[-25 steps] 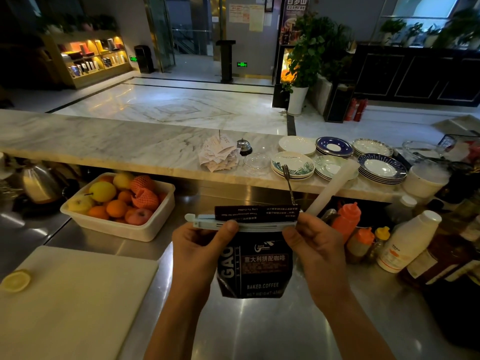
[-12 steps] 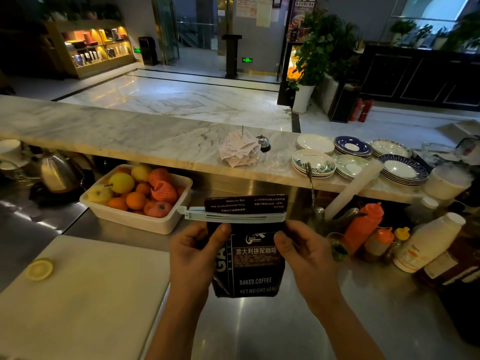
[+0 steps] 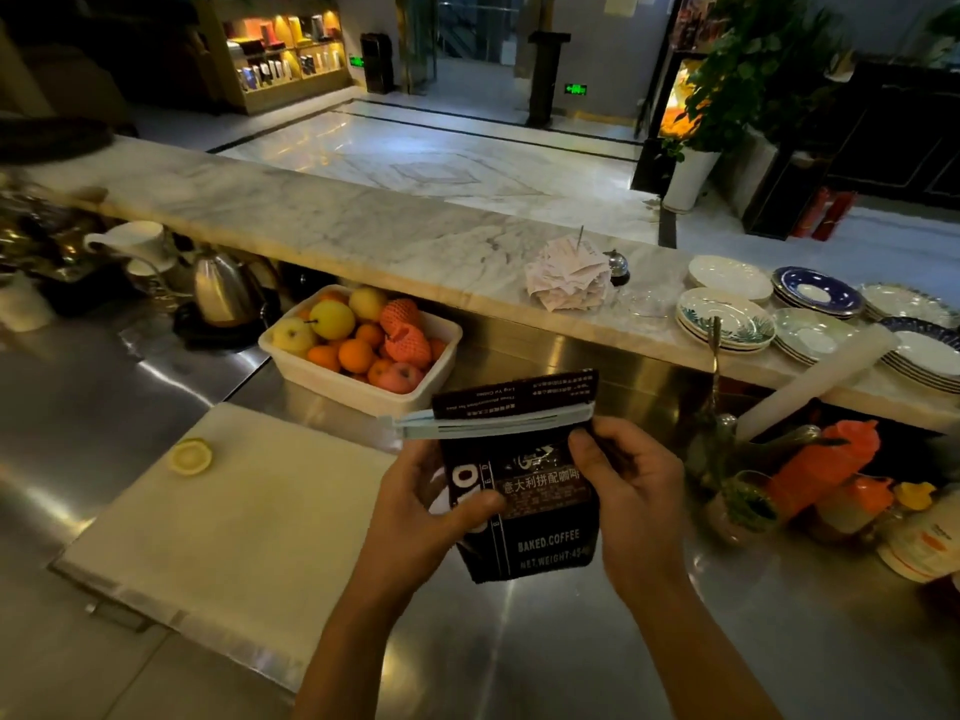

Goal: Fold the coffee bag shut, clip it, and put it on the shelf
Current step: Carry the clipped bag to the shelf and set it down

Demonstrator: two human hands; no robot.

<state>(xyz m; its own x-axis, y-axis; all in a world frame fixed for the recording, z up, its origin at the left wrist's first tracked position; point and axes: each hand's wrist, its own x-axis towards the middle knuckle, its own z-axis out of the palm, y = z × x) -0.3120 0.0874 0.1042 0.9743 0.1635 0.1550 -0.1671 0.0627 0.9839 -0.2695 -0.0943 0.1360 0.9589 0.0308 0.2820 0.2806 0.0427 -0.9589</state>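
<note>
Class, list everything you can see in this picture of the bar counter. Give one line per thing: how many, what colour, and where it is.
coffee bag: one, black, held upright over the steel counter
clip: one, pale blue, across the bag's folded top
cutting board: one, white, on the counter left of the bag
lemon slice: one, yellow, on the board's far left corner
fruit tub: one, white, behind the board, holding oranges and apples
kettle: one, silver, left of the tub
plates: several stacks, white and blue, on the marble ledge at right
squeeze bottle: one, orange, right of the bag
left hand: holds the bag's left side
right hand: holds the bag's right side
</note>
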